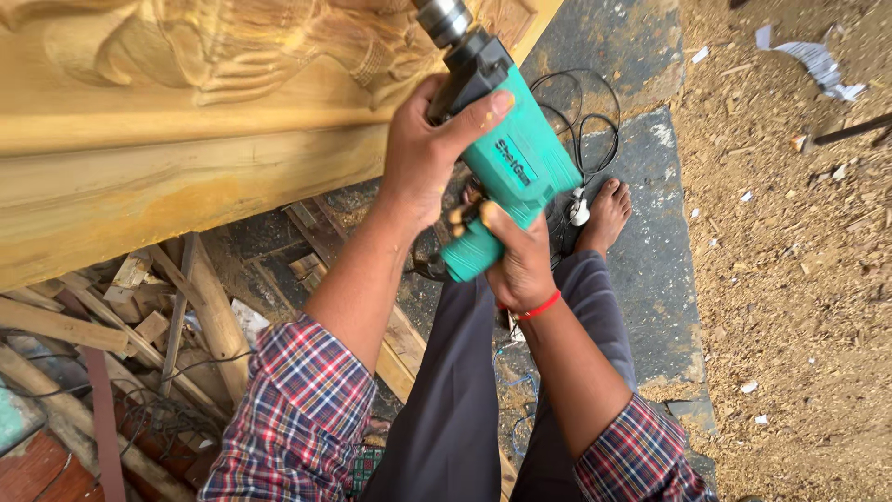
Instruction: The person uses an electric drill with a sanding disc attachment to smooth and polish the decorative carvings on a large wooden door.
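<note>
A teal and black electric power drill (pixel 520 167) is held in both hands, its metal chuck (pixel 444 20) pointing up toward a large carved wooden panel (pixel 186 102). My left hand (pixel 423 153) wraps the black front part of the drill's body, thumb lying on the teal casing. My right hand (pixel 520 265) grips the teal handle lower down; a red band circles that wrist. The chuck tip is cut off by the top edge of the view, so I cannot tell whether it touches the wood.
Black power cords (pixel 581 121) coil on the dark slab (pixel 650 260) by my bare foot (pixel 606 214). Loose wood offcuts (pixel 139 316) and wires pile under the panel at the left. Sawdust and paper scraps (pixel 818 60) cover the ground at the right.
</note>
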